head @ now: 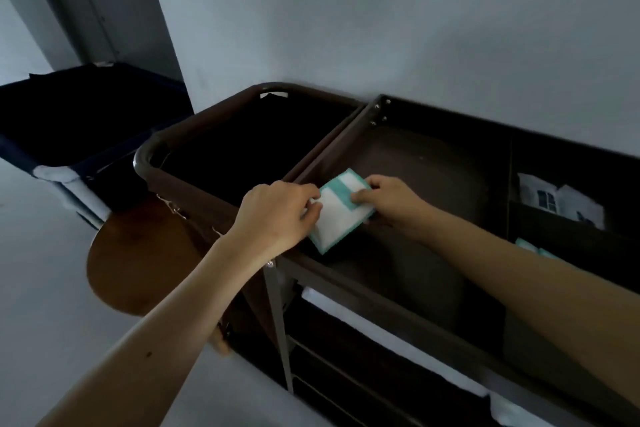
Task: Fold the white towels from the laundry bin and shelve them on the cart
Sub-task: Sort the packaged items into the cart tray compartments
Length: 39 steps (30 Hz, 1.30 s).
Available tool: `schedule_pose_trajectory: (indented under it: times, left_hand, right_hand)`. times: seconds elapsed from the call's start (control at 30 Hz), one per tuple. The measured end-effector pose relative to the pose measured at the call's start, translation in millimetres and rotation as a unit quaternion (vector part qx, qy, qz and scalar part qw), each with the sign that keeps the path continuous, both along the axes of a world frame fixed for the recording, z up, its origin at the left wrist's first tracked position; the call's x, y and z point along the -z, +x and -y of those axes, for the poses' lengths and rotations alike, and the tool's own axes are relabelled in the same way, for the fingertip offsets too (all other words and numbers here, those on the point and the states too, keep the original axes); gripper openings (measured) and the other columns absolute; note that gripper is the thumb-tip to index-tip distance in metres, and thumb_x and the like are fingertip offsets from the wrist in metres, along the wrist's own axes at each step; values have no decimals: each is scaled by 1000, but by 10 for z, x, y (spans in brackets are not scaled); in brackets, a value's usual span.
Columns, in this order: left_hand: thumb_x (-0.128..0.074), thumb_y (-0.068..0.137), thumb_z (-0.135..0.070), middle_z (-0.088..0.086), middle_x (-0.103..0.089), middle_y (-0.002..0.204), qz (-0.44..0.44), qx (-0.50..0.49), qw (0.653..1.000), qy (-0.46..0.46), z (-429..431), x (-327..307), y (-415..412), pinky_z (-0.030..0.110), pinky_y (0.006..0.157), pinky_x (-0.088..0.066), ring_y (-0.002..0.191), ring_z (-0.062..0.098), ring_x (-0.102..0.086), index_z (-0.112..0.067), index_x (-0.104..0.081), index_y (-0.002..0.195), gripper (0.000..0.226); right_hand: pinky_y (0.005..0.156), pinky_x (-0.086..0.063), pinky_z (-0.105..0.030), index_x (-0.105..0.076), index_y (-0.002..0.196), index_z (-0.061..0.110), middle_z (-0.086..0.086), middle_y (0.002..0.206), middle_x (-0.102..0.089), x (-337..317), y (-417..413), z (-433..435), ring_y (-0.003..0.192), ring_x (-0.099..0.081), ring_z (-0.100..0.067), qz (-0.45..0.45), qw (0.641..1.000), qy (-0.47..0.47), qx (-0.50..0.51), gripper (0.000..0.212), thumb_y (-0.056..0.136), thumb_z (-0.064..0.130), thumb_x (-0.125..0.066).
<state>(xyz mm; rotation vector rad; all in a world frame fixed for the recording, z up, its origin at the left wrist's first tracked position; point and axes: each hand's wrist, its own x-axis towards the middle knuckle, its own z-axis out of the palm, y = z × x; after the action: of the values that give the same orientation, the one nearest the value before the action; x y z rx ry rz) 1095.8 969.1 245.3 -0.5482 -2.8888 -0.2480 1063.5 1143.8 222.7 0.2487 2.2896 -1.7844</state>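
Note:
A small folded white towel with a teal border (337, 215) is held over the top tray of the dark brown cart (398, 291). My left hand (277, 215) pinches its left edge. My right hand (384, 199) grips its right edge with thumb on top. The towel sits near the tray's left front corner; I cannot tell if it touches the tray floor. A brown laundry bag (194, 146) hangs on the cart's left end, dark inside. A dark blue laundry bin (52, 163) stands further left.
White folded linen (381, 322) lies on the cart's lower shelf. Teal-edged cloths (533, 248) and a printed paper (557, 199) sit in the right compartment. A round wooden stool (138, 253) stands below the bag. The wall is close behind the cart.

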Motion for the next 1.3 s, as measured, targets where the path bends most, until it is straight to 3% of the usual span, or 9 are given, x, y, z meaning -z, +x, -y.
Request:
schedule_pose_trajectory:
  times: [0.17,0.27,0.37,0.47,0.63,0.8,0.93,1.07,1.3]
  left_hand:
    - [-42,95,-50,-6,-67,104,42,1,998,50,-306,-35,-35,28,77,-46,96,15,-63,-26,-58,121,39]
    - [-47,91,-51,-3,-67,109,176,8,947,267,-630,14,-89,24,71,-47,90,13,-65,-17,-57,122,47]
    - [-55,90,-42,3,-69,104,260,5,860,440,-964,4,-90,21,61,-44,77,8,-62,-13,-61,114,38]
    - [-61,90,-22,2,-68,101,254,41,847,466,-1254,-19,-30,29,70,-54,84,12,-64,-15,-61,105,17]
    - [-61,90,-16,2,-70,95,224,109,832,496,-1684,-96,127,42,83,-55,86,16,-66,-18,-63,97,8]
    - [-66,86,-16,3,-66,109,215,182,860,425,-2167,-159,327,36,86,-53,91,19,-66,-15,-53,126,43]
    - [-64,86,-10,-3,-42,126,180,249,899,312,-2513,-104,539,4,68,-39,71,9,-59,-20,-33,144,67]
    - [-64,87,-14,5,-48,133,196,327,912,154,-2783,-3,736,9,77,-35,98,17,-62,-16,-58,126,40]
    - [-67,85,-12,9,-43,138,221,336,913,68,-3015,220,872,27,95,-41,112,24,-56,-14,-56,128,45]
  right_hand:
    - [57,-52,-25,-54,107,7,-12,103,-63,-118,156,-191,74,-61,-16,-4,958,-232,167,22,89,-3,-49]
    - [54,-55,-21,-52,114,7,-9,100,-63,-158,354,-322,78,-62,-16,-13,931,-317,183,27,89,-4,-49]
    - [53,-53,-19,-54,117,9,-4,95,-64,-165,570,-482,81,-62,-14,-15,937,-307,166,33,87,-5,-53]
    - [58,-51,-20,-55,119,13,-2,100,-63,-192,764,-693,86,-61,-14,-13,957,-243,156,36,86,-1,-57]
    - [56,-53,-19,-60,97,16,0,90,-67,-379,1108,-1164,76,-64,-10,-44,951,-228,206,10,93,11,-53]
    - [48,-40,-19,-61,88,19,-1,83,-63,-427,1465,-1744,67,-53,-12,-91,957,-74,267,10,94,17,-54]
    - [49,-47,-22,-56,93,15,-2,84,-61,-338,1743,-2093,69,-56,-13,-36,952,-31,304,7,94,10,-51]
    - [86,-53,-49,-56,114,6,-14,113,-64,-189,1990,-2342,99,-63,-28,5,941,98,325,30,84,3,-60]
    - [97,-35,-31,-20,141,-7,-24,141,-33,-106,2079,-2384,128,-39,-34,92,875,430,203,58,94,11,-48]
